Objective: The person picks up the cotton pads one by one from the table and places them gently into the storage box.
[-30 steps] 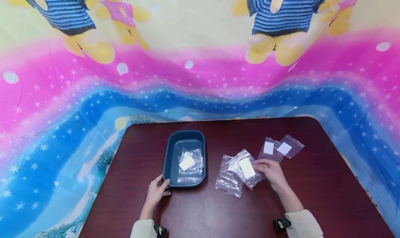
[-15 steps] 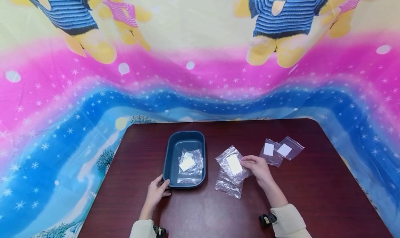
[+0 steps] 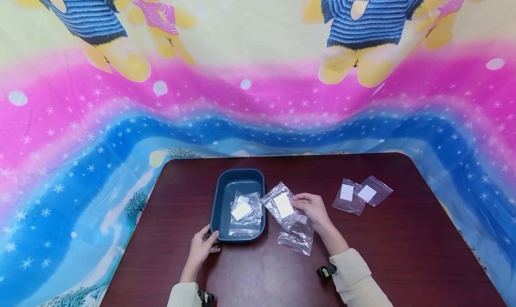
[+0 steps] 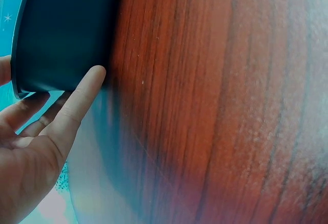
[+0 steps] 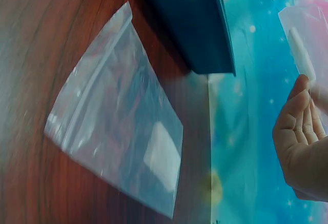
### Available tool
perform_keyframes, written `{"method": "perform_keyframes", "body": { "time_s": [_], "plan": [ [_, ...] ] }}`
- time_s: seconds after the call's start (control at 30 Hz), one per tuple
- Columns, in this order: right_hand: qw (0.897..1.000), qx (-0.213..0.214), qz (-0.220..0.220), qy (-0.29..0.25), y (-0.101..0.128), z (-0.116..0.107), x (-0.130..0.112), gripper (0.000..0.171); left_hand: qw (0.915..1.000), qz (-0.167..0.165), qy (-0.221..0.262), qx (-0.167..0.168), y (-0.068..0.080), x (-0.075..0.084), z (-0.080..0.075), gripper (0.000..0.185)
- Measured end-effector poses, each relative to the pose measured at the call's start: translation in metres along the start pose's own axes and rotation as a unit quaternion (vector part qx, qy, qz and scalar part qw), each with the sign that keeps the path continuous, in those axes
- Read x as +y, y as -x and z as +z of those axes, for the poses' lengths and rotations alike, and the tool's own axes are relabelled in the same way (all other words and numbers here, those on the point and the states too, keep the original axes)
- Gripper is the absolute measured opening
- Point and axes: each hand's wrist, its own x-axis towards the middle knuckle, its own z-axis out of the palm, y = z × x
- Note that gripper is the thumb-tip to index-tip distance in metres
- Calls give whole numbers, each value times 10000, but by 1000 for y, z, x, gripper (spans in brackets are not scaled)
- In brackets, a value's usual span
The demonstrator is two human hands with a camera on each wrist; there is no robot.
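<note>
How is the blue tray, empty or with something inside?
Not empty: clear bags with white content lie in the blue tray, its far end bare.

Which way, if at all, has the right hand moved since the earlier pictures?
Yes: the hand has gone left over the table, away from the two bags on the right and toward the dark blue tray.

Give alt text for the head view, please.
A person's right hand holds a clear zip bag with a white piece inside beside a blue tray of similar bags, which the left hand holds. On the brown table lie a nearer bag and two bags farther right.
</note>
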Motion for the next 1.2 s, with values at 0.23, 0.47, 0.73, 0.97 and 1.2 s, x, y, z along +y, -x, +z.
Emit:
{"method": "perform_keyframes", "body": {
  "time_s": [0.23, 0.47, 0.73, 0.97, 1.2],
  "plan": [
    [9986, 88, 398, 343, -2, 32, -20, 17, 9999, 65, -93, 25, -1, 1, -1, 50],
    [9980, 60, 511, 371, -11, 50, -18, 17, 9999, 59, -64, 60, 0, -1, 0, 50],
    [9972, 49, 415, 625, -21, 68, -12, 15, 9999, 39, -35, 94, 0, 1, 0, 49],
    [9953, -167, 397, 866, -34, 82, -10, 12, 10000, 64, -14, 45, 0, 3, 2, 49],
    [9932, -351, 384, 1040, -41, 97, -14, 10, 10000, 1, -51, 65, 0, 2, 1, 50]
  ]
}}
